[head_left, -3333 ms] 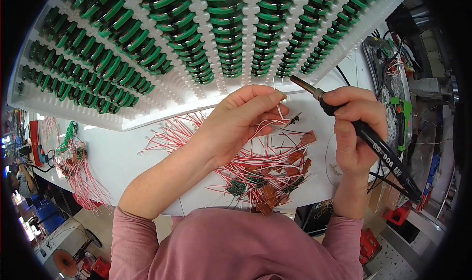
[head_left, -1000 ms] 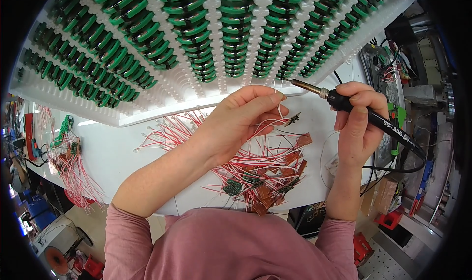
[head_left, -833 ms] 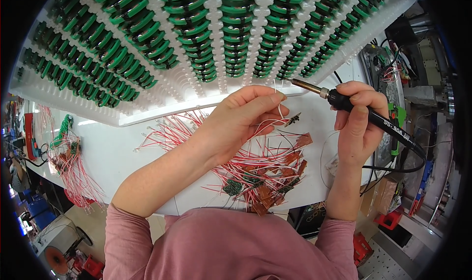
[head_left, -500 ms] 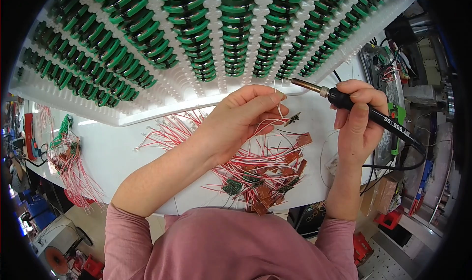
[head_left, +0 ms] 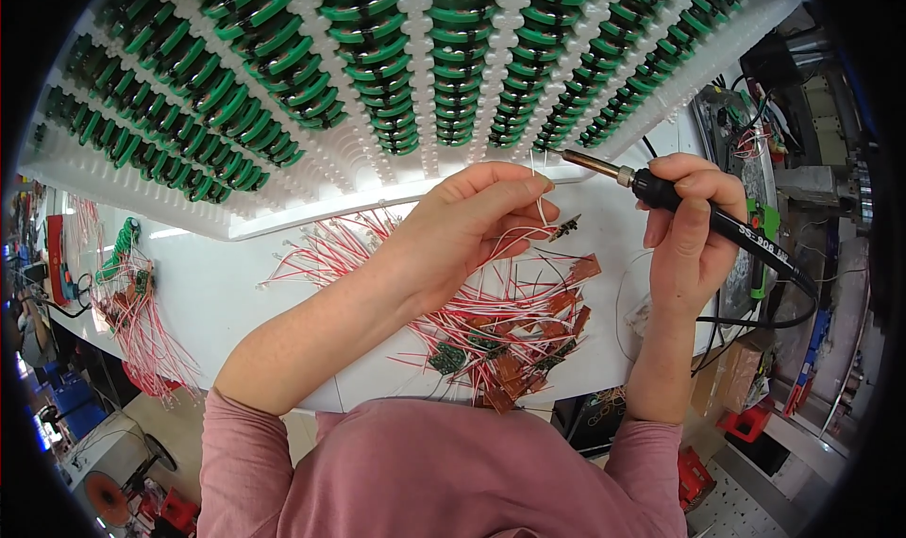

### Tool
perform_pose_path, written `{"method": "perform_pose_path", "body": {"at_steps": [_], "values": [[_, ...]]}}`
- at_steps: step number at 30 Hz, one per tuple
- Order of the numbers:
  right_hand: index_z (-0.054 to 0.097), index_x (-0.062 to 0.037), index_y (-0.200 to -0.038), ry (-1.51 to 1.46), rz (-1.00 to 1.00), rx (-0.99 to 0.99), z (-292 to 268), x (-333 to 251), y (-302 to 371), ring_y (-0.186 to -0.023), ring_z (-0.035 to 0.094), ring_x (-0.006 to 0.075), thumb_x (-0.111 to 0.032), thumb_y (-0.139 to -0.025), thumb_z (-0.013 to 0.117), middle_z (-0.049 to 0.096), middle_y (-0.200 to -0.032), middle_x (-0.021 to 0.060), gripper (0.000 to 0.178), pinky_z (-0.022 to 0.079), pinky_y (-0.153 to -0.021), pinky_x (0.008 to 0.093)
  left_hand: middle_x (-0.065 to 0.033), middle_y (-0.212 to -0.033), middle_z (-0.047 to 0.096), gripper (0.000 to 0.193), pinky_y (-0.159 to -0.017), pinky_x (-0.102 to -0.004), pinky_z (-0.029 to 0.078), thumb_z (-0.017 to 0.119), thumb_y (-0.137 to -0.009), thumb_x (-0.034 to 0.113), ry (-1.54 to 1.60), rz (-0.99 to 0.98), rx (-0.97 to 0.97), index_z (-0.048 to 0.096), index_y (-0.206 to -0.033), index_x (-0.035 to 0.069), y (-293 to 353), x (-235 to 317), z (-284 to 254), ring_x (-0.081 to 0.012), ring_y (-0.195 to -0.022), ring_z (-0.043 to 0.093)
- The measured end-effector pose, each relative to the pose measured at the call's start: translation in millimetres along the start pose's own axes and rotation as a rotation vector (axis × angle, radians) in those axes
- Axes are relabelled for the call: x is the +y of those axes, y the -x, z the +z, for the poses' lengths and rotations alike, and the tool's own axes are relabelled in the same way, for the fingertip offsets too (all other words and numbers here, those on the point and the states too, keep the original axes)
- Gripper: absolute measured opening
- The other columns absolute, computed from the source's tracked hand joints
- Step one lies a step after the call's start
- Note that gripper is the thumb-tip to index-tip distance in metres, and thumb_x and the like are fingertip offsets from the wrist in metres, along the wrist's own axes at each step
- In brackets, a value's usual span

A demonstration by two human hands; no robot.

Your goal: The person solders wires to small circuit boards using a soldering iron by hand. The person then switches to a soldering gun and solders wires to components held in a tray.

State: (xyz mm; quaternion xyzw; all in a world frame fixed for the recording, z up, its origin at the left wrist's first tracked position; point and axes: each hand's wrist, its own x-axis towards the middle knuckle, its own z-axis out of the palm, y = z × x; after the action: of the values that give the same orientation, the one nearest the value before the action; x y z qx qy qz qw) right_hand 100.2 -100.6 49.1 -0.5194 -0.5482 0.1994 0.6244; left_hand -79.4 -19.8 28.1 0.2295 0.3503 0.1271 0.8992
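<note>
My left hand (head_left: 477,212) is closed in a pinch on a thin white wire (head_left: 536,168), whose end sticks up at the near edge of the foam tray. A small dark circuit board (head_left: 566,227) hangs beside its fingertips. In my right hand (head_left: 696,222) is a soldering iron (head_left: 661,192), gripped by its black handle like a pen. The iron's tip points left, close to the wire end and the nearest green round parts (head_left: 549,140). Whether the tip touches either one, I cannot tell. Below my left hand lies a heap of red and white wires (head_left: 462,304) with brown boards (head_left: 510,373).
A white foam tray (head_left: 231,219) with rows of green-rimmed round parts spans the far side. More wired boards (head_left: 132,302) lie on the left of the white table (head_left: 236,293). The iron's black cable (head_left: 769,323) loops at the right, near a green and black holder (head_left: 763,245).
The whole scene sits very slightly farther right in the picture. Both hands keep their grips, and the soldering iron stays at nearly the same place by the tray.
</note>
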Motion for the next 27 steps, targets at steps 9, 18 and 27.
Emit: {"method": "perform_pose_path", "body": {"at_steps": [9, 18, 27], "values": [[0.045, -0.0029, -0.091, -0.008, -0.007, -0.001, 0.2, 0.6, -0.1, -0.048, 0.041, 0.0072, -0.022, -0.091, 0.044, 0.056, -0.094, 0.0173, 0.019, 0.033, -0.042, 0.0162, -0.0014, -0.087, 0.062, 0.015, -0.066, -0.0205, 0.043, 0.058, -0.083, 0.022, 0.012, -0.006, 0.0, 0.058, -0.094, 0.012, -0.4, 0.1, -2.0, -0.007, -0.077, 0.056], [0.045, -0.0027, -0.092, 0.001, -0.01, -0.002, 0.4, 0.5, 0.4, -0.048, 0.041, 0.0073, -0.023, -0.091, 0.045, 0.055, -0.094, 0.0175, 0.021, 0.033, -0.041, 0.0162, -0.0015, -0.086, 0.062, 0.014, -0.066, -0.0206, 0.042, 0.058, -0.083, 0.022, 0.015, -0.008, -0.005, 0.058, -0.094, 0.012, -0.8, -0.3, -1.2, -0.0072, -0.077, 0.056], [0.045, -0.0028, -0.091, 0.007, -0.015, 0.012, 0.8, -1.2, 0.5, -0.049, 0.042, 0.0076, -0.024, -0.09, 0.046, 0.056, -0.094, 0.0175, 0.021, 0.033, -0.041, 0.0162, -0.0021, -0.086, 0.062, 0.014, -0.066, -0.0208, 0.043, 0.058, -0.083, 0.022, 0.022, -0.014, -0.007, 0.058, -0.093, 0.012, -0.9, 0.1, -1.9, -0.0077, -0.076, 0.057]]}}
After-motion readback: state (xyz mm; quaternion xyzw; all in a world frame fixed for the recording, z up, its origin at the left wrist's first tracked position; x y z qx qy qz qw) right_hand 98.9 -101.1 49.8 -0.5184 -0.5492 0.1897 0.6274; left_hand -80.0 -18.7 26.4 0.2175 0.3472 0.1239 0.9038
